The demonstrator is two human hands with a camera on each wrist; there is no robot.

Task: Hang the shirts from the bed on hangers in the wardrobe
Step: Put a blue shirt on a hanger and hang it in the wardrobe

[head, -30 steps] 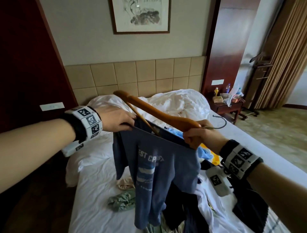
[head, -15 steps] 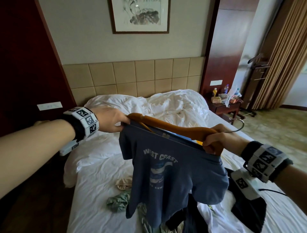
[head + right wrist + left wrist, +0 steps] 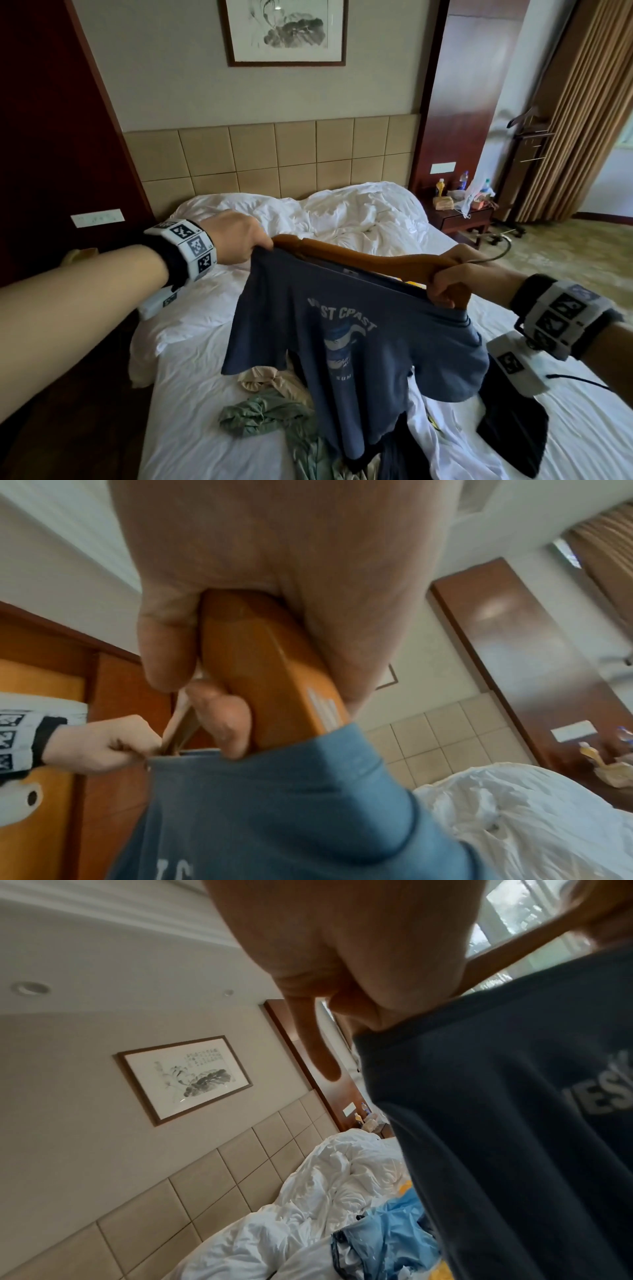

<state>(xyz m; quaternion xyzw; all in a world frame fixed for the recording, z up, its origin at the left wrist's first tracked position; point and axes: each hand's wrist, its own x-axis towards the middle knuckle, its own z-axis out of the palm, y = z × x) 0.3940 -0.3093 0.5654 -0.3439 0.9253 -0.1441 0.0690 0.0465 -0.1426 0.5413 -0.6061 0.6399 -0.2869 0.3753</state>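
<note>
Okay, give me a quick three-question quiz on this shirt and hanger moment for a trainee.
1. True or false: the dark blue printed T-shirt lies flat on the white-sheeted bed.
2. Which of the hands grips the orange-brown wooden hanger? A) left hand B) right hand
3. Fill in: the left hand pinches the T-shirt's ____ edge.

Key:
1. False; it hangs in the air, held up between both hands.
2. B; its fingers curl round the hanger's near end.
3. Top, at the shoulder by the hanger's far end.
</note>
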